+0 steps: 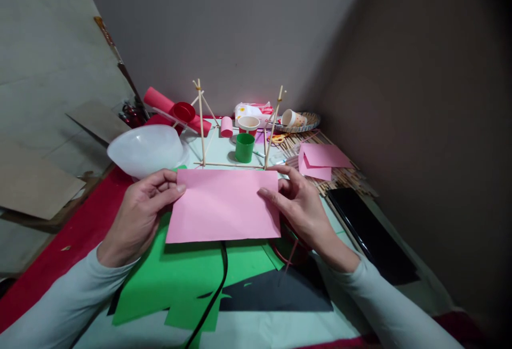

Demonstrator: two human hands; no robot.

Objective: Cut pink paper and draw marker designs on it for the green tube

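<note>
The pale table (280, 333) fills the lower view, and a large green paper (176, 279) lies on it at 7 o'clock from the centre, with a black paper (280, 295) touching its edge at 5 o'clock. Over both, just below the centre, the pink sheet (224, 205) is held flat and level, its long edges running 9 to 3 o'clock. The left hand (140, 210) grasps the sheet's 9 o'clock edge near the upper corner, thumb laid on top and the fingers curled underneath. The right hand (302, 207) pinches the 3 o'clock edge the same way, thumb on the face, the forefinger stretched along the upper corner and the other fingers loosely bent behind. A white bowl (146, 149) sits upside down at 11 o'clock from the sheet, close to the left hand's knuckles. A frame of thin sticks (202, 125) stands at 12 o'clock, its base rail just beyond the sheet's far edge. Folded pink pieces (320, 158) lie at 2 o'clock on a bed of sticks, and a small green cup (244, 147) stands upright inside the frame
</note>
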